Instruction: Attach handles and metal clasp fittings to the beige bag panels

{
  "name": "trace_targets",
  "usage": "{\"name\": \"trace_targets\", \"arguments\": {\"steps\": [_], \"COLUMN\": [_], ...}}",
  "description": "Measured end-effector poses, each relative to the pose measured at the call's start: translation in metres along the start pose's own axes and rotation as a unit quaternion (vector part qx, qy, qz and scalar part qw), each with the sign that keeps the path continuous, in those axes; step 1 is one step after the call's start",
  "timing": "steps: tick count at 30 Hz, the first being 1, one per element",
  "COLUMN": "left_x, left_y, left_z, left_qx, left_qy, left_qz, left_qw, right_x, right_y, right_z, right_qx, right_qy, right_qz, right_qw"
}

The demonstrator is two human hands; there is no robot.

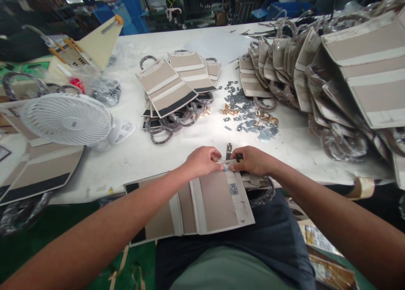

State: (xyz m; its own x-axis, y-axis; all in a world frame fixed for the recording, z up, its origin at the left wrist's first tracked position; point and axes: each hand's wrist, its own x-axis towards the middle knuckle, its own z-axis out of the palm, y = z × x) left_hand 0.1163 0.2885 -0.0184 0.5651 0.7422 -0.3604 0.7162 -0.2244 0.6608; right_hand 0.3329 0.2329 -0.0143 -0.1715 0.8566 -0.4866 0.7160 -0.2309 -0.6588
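Observation:
A beige bag panel point(218, 201) with pale strips and a dark band lies across the table's front edge and my lap. My left hand point(205, 160) is closed, thumb and fingers pinching the panel's far edge. Close beside it, my right hand point(255, 160) is closed on the same edge, its fingertips around a small metal piece that is mostly hidden. A grey metal plate point(233, 189) sits on the panel's pale strip. Just beyond the edge, between my hands, a short metal strip with holes point(228, 150) sticks out. A plastic-wrapped handle point(264, 193) shows under the panel's right side.
Loose metal plates point(243, 100) and gold-coloured fittings point(229, 109) are scattered mid-table. Stacked bag panels point(172, 87) stand behind, with a larger pile point(294, 66) at right. A white fan point(68, 119) and another panel point(47, 167) are at left.

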Motion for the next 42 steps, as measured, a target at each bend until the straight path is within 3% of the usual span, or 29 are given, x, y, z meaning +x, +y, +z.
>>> {"name": "trace_targets", "arguments": {"steps": [2, 4, 6, 11, 15, 20, 29, 33, 36, 39, 42], "left_x": [-0.024, -0.048, -0.066, -0.077, -0.075, -0.077, -0.077, -0.078, -0.072, -0.063, -0.057], "left_y": [-0.002, -0.004, -0.007, -0.019, -0.023, -0.020, -0.003, -0.005, -0.016, -0.026, -0.031], "left_z": [0.015, 0.033, 0.050, 0.073, 0.072, 0.069, 0.058, 0.046, 0.044, 0.047, 0.049], "left_qx": [0.088, 0.175, 0.218, 0.208, 0.209, 0.237, 0.379, 0.330, 0.232, 0.154, 0.127], "left_qy": [0.124, 0.181, 0.187, 0.180, 0.163, 0.159, 0.115, 0.111, 0.132, 0.146, 0.151], "left_qz": [0.076, 0.163, 0.208, 0.190, 0.190, 0.192, 0.227, 0.245, 0.246, 0.239, 0.226], "left_qw": [0.986, 0.954, 0.935, 0.942, 0.945, 0.939, 0.890, 0.905, 0.932, 0.948, 0.954], "right_x": [-0.001, -0.001, -0.001, -0.001, -0.002, 0.000, 0.001, -0.008, -0.026, -0.045, -0.049], "right_y": [-0.002, -0.003, -0.003, 0.001, 0.002, -0.002, -0.008, -0.015, -0.027, -0.048, -0.068], "right_z": [-0.001, -0.002, -0.002, 0.002, 0.005, 0.002, 0.003, 0.001, -0.006, -0.007, 0.007], "right_qx": [-0.017, -0.029, -0.030, -0.008, -0.015, -0.044, 0.013, 0.032, 0.064, 0.150, 0.243], "right_qy": [0.003, 0.008, 0.013, 0.038, 0.064, 0.049, 0.010, 0.004, 0.128, 0.297, 0.349], "right_qz": [-0.008, -0.010, -0.004, -0.015, -0.021, -0.016, 0.019, 0.022, -0.013, -0.075, -0.152], "right_qw": [1.000, 1.000, 0.999, 0.999, 0.998, 0.998, 1.000, 0.999, 0.990, 0.940, 0.892]}}
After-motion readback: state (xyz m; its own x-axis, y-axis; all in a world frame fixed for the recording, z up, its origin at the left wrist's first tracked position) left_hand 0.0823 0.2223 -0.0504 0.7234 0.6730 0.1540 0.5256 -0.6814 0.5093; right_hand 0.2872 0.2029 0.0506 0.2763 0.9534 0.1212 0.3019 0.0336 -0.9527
